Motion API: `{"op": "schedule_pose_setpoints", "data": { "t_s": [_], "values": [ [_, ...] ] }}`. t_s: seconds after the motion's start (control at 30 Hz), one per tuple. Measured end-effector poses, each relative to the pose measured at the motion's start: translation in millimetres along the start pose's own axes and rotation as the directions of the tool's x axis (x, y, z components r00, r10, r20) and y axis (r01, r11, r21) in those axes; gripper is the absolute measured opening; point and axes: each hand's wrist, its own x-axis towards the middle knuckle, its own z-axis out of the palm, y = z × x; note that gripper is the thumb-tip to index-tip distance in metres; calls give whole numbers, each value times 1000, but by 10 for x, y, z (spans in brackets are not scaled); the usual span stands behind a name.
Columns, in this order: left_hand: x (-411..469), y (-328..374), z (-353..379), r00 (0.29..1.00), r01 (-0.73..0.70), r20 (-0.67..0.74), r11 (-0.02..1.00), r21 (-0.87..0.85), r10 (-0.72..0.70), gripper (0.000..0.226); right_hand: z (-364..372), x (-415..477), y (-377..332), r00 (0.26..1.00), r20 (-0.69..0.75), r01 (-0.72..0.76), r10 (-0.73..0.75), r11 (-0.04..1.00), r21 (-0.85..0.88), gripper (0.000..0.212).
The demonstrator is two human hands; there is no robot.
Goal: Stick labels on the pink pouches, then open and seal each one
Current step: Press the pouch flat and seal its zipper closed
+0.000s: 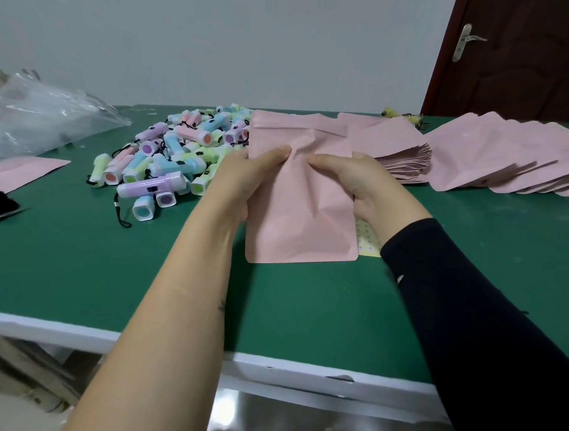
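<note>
I hold one pink pouch (301,216) upright above the green table (78,271), its zip strip at the top. My left hand (242,177) grips its left side with the thumb pressed on the front. My right hand (359,182) grips its right side the same way, and the front face is creased between the two thumbs. A yellowish label sheet (368,240) lies on the table, mostly hidden behind the pouch and my right wrist. A stack of pink pouches (399,158) lies just behind my right hand.
A pile of pastel toy torches (168,158) lies left of the pouch. More pink pouches (513,160) fan out at the right. A clear plastic bag (36,119) and one pink pouch (21,174) lie at the far left. A dark door (518,56) stands at the back right.
</note>
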Motion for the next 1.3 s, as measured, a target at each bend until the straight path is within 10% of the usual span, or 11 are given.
{"op": "schedule_pose_setpoints", "data": {
  "t_s": [0.63,0.93,1.3],
  "values": [
    [6,-30,1,992,50,117,999,-9,-49,26,-2,-5,3,999,-14,41,-41,999,-20,61],
    [26,-40,6,998,25,67,999,-22,-23,20,-55,15,-25,996,-20,82,-82,996,-44,18],
    [-22,-7,52,997,53,64,998,-24,-51,29,-10,-11,-36,970,161,-181,181,983,-15,14]
  ]
}}
